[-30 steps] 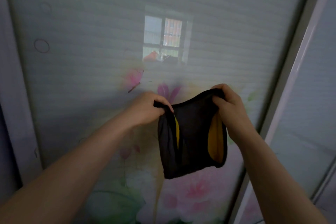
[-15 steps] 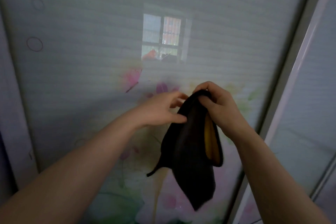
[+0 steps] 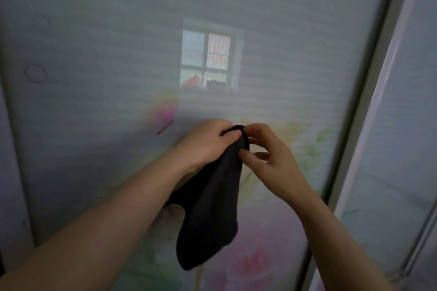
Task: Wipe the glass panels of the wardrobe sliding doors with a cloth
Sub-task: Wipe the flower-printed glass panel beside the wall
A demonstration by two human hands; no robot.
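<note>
Two hands bunching a dark cloth in front of a wardrobe's glass door

Two bare forearms reach up from the bottom of the view and meet near the middle. The left hand [image 3: 208, 142] has its fingers and thumb curled round the top edge of a dark cloth [image 3: 210, 210], so its grip is closed on the fabric. The right hand [image 3: 267, 156] sits just beside it, thumb and fingertips pinching the same bunched top edge from the other side. From that shared hold the cloth hangs down and slightly left, its long axis nearly vertical, loose end free below the wrists.

Behind the hands stands the glass panel [image 3: 94, 54], frosted with fine horizontal lines and a pale flower print low down. The cloth seems to hang in front of the glass; whether it touches cannot be told. A reflected window [image 3: 209, 61] shines above the hands. A metal door frame [image 3: 369, 101] runs up the right side, a second panel [image 3: 406, 149] beyond it. Wiping has likely not begun; the cloth must go forward onto the glass.
</note>
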